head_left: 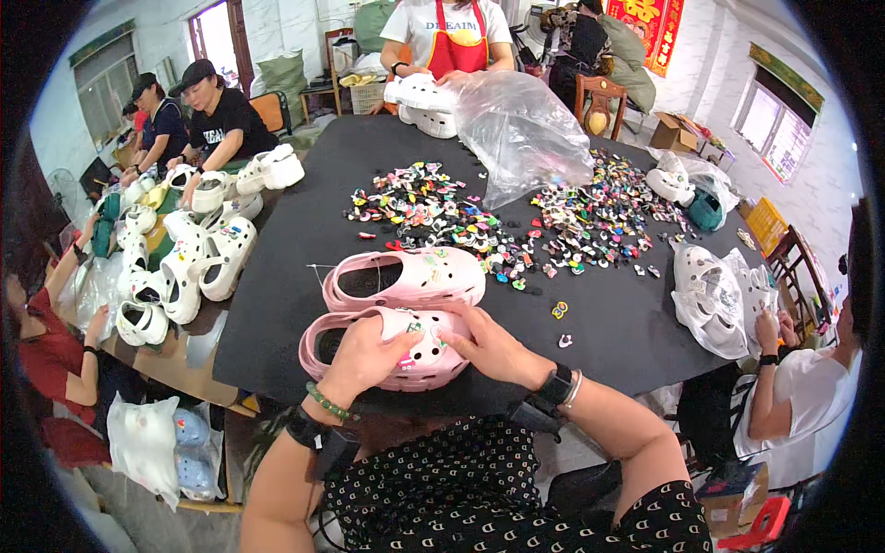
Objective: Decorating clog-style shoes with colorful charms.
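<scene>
Low in the centre of the frame, the left hand [364, 358] and right hand [489, 346] both clasp a pink clog [392, 348] at the near edge of the black table [277, 276], a second pink clog [406, 276] just behind it. A clear plastic bag [521, 134] lies upper centre beside scattered colourful shoe charms [516, 221]; a red wall hanging [659, 28] shows at upper right. Bare tabletop lies left of the clogs.

Matt pink foam clog [406, 346]
</scene>
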The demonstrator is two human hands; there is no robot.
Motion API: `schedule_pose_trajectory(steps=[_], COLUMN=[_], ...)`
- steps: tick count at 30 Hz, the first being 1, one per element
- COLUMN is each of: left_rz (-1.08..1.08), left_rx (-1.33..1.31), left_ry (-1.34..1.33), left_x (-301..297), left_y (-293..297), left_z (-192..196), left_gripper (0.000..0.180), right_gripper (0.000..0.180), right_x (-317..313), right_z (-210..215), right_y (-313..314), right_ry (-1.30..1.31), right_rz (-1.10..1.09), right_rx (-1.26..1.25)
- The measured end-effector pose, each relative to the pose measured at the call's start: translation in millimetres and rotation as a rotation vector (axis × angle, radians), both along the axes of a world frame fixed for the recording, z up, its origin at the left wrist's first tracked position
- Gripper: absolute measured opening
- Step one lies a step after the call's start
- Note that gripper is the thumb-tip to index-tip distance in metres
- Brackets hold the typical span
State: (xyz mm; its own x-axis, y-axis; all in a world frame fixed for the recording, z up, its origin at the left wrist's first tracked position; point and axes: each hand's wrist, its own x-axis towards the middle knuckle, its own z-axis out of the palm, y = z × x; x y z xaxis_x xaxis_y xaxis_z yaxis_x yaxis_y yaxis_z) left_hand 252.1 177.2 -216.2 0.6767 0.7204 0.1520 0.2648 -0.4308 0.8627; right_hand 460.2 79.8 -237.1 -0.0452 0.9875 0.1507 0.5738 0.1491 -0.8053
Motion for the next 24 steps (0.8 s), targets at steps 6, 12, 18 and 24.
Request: schedule_pose_trajectory(steps=[6, 12, 18, 24], left_rz=[0.039, 0.299, 0.358, 0.273], left_rx=[0.087, 0.533, 0.931, 0.244], left_ry=[-0.045, 0.134, -0.038, 0.375], left_x=[2.4, 4.1, 26.0, 51.6], left_y=[-5.2, -20.6, 20.3, 54.5], left_z=[-2.5, 18.7, 26.7, 34.1], left_gripper=[0.036, 0.037, 0.032, 0.046], right_gripper=[0.064, 0.110, 0.113, 0.109], right_x=[3.7, -5.8, -38.9, -56.6], right_z=[-6.6, -12.2, -2.0, -5.4], right_y=[-12.4, -19.6, -17.7, -2.1], right_ry=[-0.032, -0.227, -0.207, -0.226], right_rz=[0.033, -0.013, -0.097, -0.096], right_rx=[0.102, 0.140, 0.101, 0.108])
